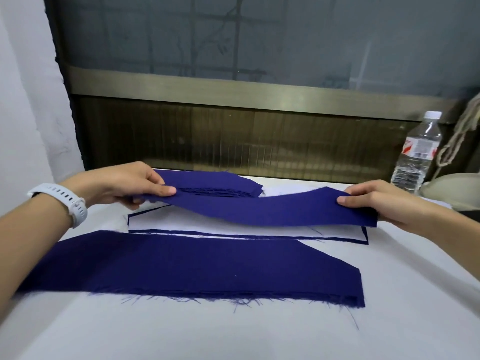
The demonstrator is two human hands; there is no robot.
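A long navy blue fabric strip [259,210] hangs a little above the table, sagging in the middle. My left hand [130,183] pinches its left end between thumb and fingers. My right hand [374,201] pinches its right end the same way. Under the strip lies a white-faced piece with navy edges [233,228]. Behind it sits a stack of several navy pieces [220,184]. A wide navy piece with a frayed front edge [194,268] lies flat nearer to me.
The table is covered with a white cloth [233,333]. A clear plastic water bottle [415,152] stands at the back right, beside a beige bundle with cord [452,190]. A dark window frame and wall [233,139] run along the table's far edge.
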